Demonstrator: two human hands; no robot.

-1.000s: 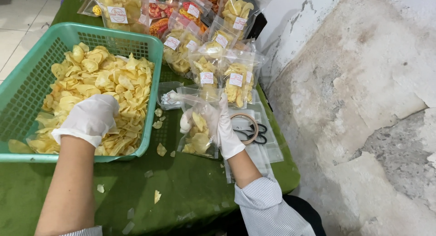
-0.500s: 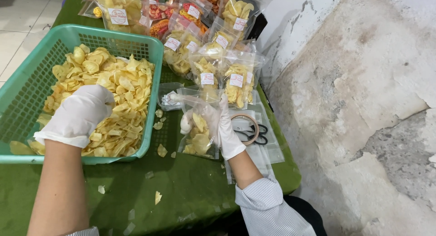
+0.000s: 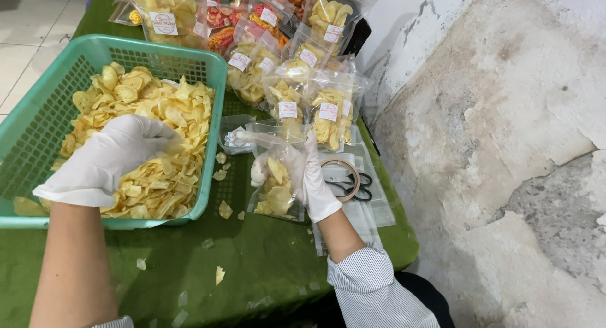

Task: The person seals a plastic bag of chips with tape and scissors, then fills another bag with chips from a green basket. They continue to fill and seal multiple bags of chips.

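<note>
Left hand (image 3: 110, 161) grabs chips (image 3: 158, 113) in the green basket (image 3: 38, 113); right hand (image 3: 309, 176) clasps a clear bag (image 3: 278, 176) beside it, white-labelled packets (image 3: 328, 113) behind.

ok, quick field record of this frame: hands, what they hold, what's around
left hand: gloved, in the basket, fingers curled on the chips
right hand: gloved, grip on an open clear bag, upright, partly filled with chips
basket: teal plastic, on green cloth
behind: sealed chip bags with labels, in rows
right of bag: scissors on flat empty bags
cloth: loose chip crumbs scattered
</note>
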